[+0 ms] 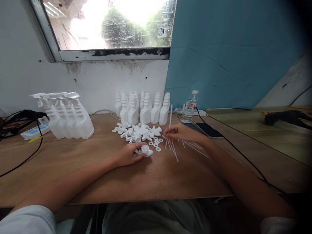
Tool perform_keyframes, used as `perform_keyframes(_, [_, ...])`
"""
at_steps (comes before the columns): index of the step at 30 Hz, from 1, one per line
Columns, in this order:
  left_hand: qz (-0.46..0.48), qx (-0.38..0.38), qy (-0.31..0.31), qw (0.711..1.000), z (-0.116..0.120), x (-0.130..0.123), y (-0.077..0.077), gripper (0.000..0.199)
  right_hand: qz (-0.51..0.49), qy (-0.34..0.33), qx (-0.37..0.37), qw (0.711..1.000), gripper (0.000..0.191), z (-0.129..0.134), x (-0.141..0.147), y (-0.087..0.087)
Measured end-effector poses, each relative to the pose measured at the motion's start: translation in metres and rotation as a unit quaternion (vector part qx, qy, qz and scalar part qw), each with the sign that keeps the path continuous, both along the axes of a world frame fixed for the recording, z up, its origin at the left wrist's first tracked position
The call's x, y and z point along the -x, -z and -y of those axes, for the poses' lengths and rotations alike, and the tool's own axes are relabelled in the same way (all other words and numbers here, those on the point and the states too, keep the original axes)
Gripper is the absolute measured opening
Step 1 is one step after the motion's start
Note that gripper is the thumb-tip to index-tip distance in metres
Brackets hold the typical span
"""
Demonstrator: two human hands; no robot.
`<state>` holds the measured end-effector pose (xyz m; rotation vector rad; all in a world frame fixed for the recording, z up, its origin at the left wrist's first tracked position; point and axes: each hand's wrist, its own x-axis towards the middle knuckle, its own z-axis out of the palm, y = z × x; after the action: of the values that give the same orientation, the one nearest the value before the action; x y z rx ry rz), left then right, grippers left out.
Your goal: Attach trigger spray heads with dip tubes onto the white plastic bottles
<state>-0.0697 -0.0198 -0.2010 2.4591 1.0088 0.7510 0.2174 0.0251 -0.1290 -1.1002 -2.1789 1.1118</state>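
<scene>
Okay, left hand (131, 154) is clamped on a white spray head (145, 149), cup facing up, around mid-table (122, 185). Probably light, stiff plastic, slightly slick; best taken by the body, cup rim left free. Right hand (176, 132) pinches an upright straw (170, 117): nearly weightless, likely bendy, could kink; grip gently along its length. Below it, loose straws (173, 151) fan toward the front edge, might snag. Between hands: washers (156, 145), flat, fiddly. Beyond: heap of spray heads (138, 131), then open bottles (146, 109) near the back edge. Leftward, bottles with sprayers (70, 120); rightward, water bottle (189, 110), phone (209, 130), and black cable (236, 150) beside the right forearm, could catch.
</scene>
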Motion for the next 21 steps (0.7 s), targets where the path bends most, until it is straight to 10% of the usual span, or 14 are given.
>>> perform_keyframes(5, [0.004, -0.004, 0.001, 1.000, 0.000, 0.000, 0.000, 0.037, 0.060, -0.060, 0.054, 0.995, 0.038, -0.009, -0.001, 0.011])
perform_keyframes(13, [0.005, 0.007, 0.003, 1.000, 0.000, -0.001, 0.000, 0.037, -0.214, -0.051, -0.049, 0.974, 0.032, 0.015, 0.051, 0.032])
perform_keyframes(21, [0.020, 0.009, 0.014, 1.000, 0.000, -0.001, 0.001, 0.039, -0.150, -0.058, -0.120, 0.980, 0.029, 0.022, 0.060, 0.046])
